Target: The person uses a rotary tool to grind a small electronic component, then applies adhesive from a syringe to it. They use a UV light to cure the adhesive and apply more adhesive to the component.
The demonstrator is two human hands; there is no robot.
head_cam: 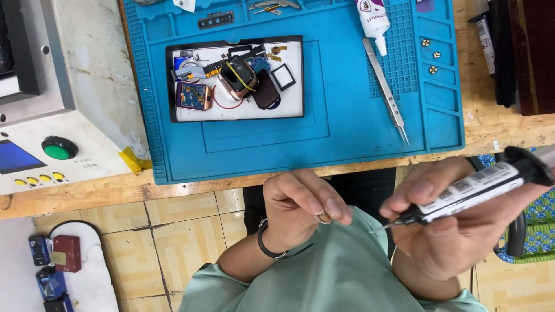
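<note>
Head view: my left hand (pixel 300 211) pinches a small round metallic part (pixel 324 218) at its fingertips, right hand (pixel 451 231) clamps the black-tipped labelled glue syringe (pixel 471 190); I'd steady its needle just beside that part, dose sparingly.

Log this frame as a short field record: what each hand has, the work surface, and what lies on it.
left hand: pinches a small round brownish part between thumb and fingers
right hand: holds a black glue syringe with a fine needle tip aimed toward the part
tip and part: close, contact cannot be told
surface: blue work mat on a wooden bench
white tray: opened smartwatch parts, small circuit board
on mat: metal tweezers, white squeeze bottle
</note>
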